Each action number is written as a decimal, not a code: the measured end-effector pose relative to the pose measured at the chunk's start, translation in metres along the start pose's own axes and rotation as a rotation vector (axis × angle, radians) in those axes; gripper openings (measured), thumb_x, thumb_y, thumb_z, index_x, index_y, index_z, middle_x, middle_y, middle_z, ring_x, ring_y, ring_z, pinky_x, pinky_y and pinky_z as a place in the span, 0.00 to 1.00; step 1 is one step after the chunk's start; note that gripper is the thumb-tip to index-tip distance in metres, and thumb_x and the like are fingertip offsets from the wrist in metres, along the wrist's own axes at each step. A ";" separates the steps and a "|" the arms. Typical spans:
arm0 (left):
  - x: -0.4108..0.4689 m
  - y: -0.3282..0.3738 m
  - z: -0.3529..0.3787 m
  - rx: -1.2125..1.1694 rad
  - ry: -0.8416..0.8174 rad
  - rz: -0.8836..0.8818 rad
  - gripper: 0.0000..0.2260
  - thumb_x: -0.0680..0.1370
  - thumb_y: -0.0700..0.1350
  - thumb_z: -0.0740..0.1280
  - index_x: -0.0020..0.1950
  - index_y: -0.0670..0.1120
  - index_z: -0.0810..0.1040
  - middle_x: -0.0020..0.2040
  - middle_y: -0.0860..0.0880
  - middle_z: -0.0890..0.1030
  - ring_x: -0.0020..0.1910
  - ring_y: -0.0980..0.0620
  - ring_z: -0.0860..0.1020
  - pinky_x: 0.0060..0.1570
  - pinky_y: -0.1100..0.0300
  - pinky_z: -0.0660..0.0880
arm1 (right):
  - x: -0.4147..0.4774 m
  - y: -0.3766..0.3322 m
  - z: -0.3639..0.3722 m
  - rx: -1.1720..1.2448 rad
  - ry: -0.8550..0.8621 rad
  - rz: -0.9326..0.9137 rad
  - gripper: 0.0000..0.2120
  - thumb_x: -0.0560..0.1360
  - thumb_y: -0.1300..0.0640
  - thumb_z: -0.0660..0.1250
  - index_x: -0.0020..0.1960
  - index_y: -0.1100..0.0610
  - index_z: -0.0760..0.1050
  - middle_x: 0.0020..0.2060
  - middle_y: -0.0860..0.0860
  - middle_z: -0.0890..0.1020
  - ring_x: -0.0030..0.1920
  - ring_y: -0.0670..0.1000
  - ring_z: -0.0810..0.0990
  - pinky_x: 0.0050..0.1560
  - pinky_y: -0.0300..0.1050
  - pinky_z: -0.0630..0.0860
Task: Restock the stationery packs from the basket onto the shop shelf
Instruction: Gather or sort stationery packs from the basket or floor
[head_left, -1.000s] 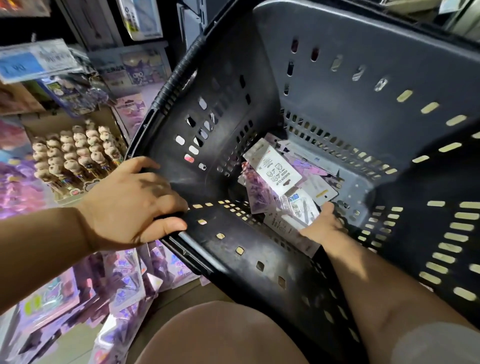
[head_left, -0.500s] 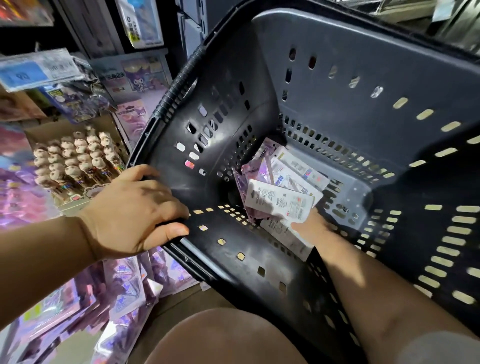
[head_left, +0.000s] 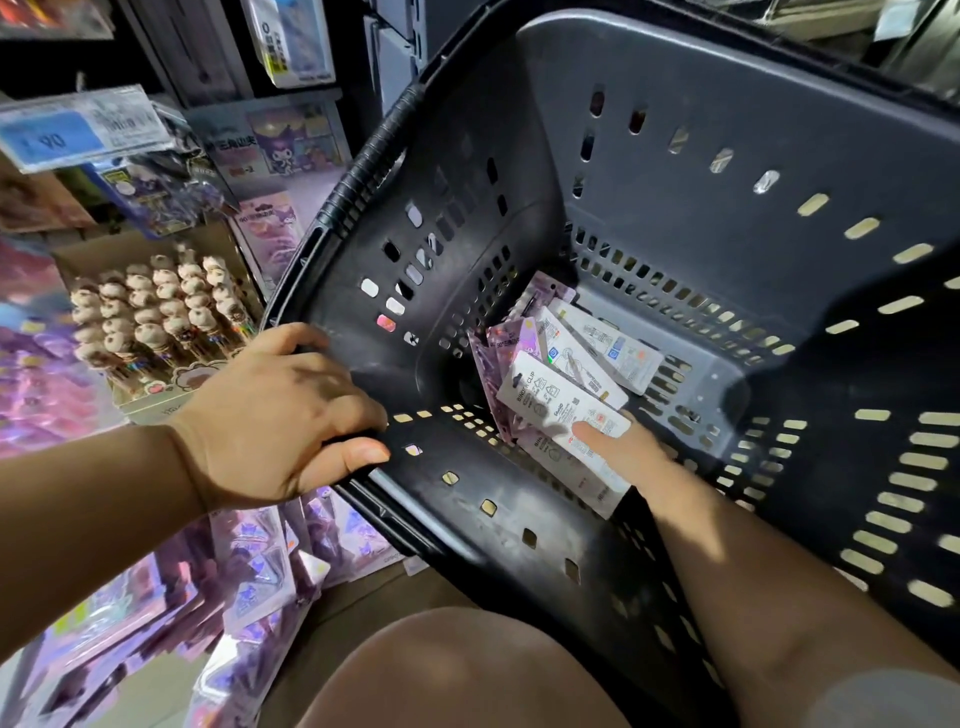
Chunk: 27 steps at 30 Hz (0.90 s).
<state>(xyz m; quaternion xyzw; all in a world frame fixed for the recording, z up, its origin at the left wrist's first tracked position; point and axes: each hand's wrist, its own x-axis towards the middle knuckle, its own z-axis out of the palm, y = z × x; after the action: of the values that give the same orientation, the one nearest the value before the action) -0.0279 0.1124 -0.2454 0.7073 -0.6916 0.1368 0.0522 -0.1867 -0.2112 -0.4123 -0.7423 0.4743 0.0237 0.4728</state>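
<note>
Gripping the basket (head_left: 675, 156) rim on its near-left side, the left hand (head_left: 280, 410) has fingers curled over the edge and thumb under it, clenched on the plastic. Basket is dark grey w/ slotted walls, tipped toward the person, opening facing the camera; its ribbed handle (head_left: 369, 161) lies along the upper-left rim.

Right hand (head_left: 631, 454) is reached down inside the basket to the bottom corner. Its thumb (head_left: 597, 434) lies on top of a white binder clip pack (head_left: 545, 397), and the other fingers go under the pack, mostly hidden, so it reads as a pinch grasp on that pack. Pack is the top one of the heap, tilted, printed side up.

Other stationery packs (head_left: 605, 345) sit under and behind it in the same corner: more white ones fanned out, plus a shiny purple pack (head_left: 506, 340) on the left of the heap against the slotted wall. All packs are in the basket, none on the shelf side.

Left of the basket is a cardboard box (head_left: 119, 252) full of plush-top pens (head_left: 156, 317) standing upright. A blue price label (head_left: 67, 137) sits above it. Purple carded packs (head_left: 254, 582) lean in a row lower left, below the left hand. The person's bare knee (head_left: 457, 670) is at bottom centre, just under the basket.
</note>
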 end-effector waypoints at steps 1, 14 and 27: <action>0.000 0.000 0.000 0.002 0.003 0.001 0.28 0.82 0.61 0.47 0.48 0.49 0.84 0.39 0.52 0.84 0.43 0.47 0.83 0.58 0.49 0.67 | -0.001 0.000 0.001 0.004 0.018 -0.010 0.24 0.72 0.48 0.73 0.64 0.56 0.73 0.57 0.50 0.80 0.53 0.50 0.77 0.50 0.40 0.71; 0.001 -0.002 0.002 -0.001 0.022 0.013 0.28 0.82 0.60 0.46 0.48 0.49 0.84 0.39 0.52 0.84 0.43 0.47 0.83 0.56 0.48 0.69 | -0.002 -0.011 0.000 0.057 0.063 -0.055 0.21 0.74 0.53 0.72 0.65 0.56 0.72 0.56 0.50 0.80 0.53 0.51 0.78 0.45 0.33 0.69; 0.003 0.004 -0.002 0.010 0.065 0.016 0.29 0.83 0.60 0.45 0.46 0.49 0.83 0.37 0.52 0.84 0.40 0.48 0.82 0.54 0.51 0.65 | -0.034 -0.028 -0.053 0.051 0.078 -0.152 0.13 0.76 0.60 0.69 0.59 0.61 0.76 0.53 0.55 0.82 0.46 0.50 0.78 0.40 0.35 0.73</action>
<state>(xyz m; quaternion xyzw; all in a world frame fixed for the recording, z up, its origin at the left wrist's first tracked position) -0.0317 0.1095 -0.2425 0.6973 -0.6943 0.1634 0.0698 -0.2068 -0.2234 -0.3475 -0.7642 0.4353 -0.0533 0.4730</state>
